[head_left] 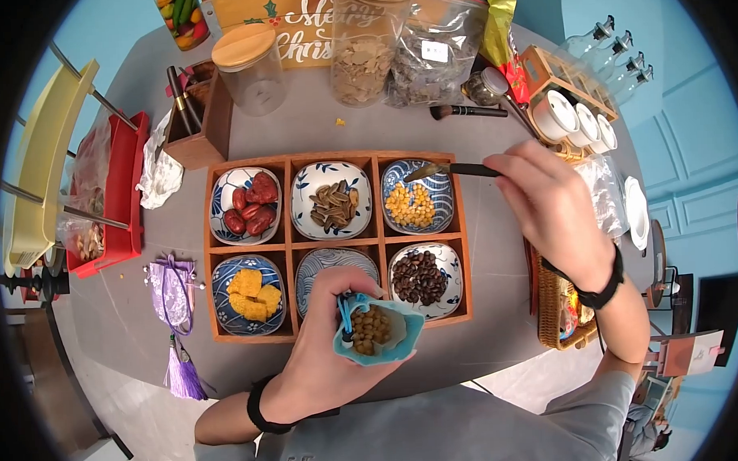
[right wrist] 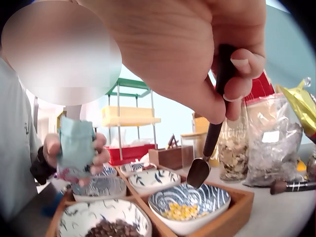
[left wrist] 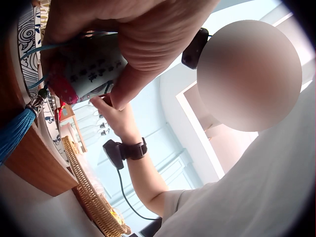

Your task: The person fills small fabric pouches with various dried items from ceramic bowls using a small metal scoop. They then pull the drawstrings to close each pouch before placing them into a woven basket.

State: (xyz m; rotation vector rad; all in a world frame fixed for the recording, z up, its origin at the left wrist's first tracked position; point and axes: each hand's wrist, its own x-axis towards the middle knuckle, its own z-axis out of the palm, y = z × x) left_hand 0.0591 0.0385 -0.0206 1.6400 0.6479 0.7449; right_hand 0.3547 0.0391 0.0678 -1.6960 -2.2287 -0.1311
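Observation:
My left hand (head_left: 329, 358) grips an open light-blue pouch (head_left: 405, 323) with brownish pieces inside, over the front middle bowl (head_left: 338, 262). My right hand (head_left: 538, 196) pinches the dark handle of a small spoon (head_left: 426, 171); its head is above the back right bowl of yellow kernels (head_left: 410, 205). In the right wrist view the spoon (right wrist: 198, 172) looks empty and tilts down over that bowl (right wrist: 217, 197). The wooden tray (head_left: 459, 260) also holds bowls of red dates (head_left: 250, 206), striped seeds (head_left: 332, 207), yellow chunks (head_left: 253, 295) and dark beans (head_left: 420, 279).
Behind the tray stand a lidded empty jar (head_left: 252, 80), a jar of flakes (head_left: 363, 68), a plastic bag (head_left: 436, 53) and a brush (head_left: 470, 111). A purple pouch (head_left: 173, 286) lies left, a wicker basket (head_left: 555, 325) right. A wooden box (head_left: 203, 122) sits back left.

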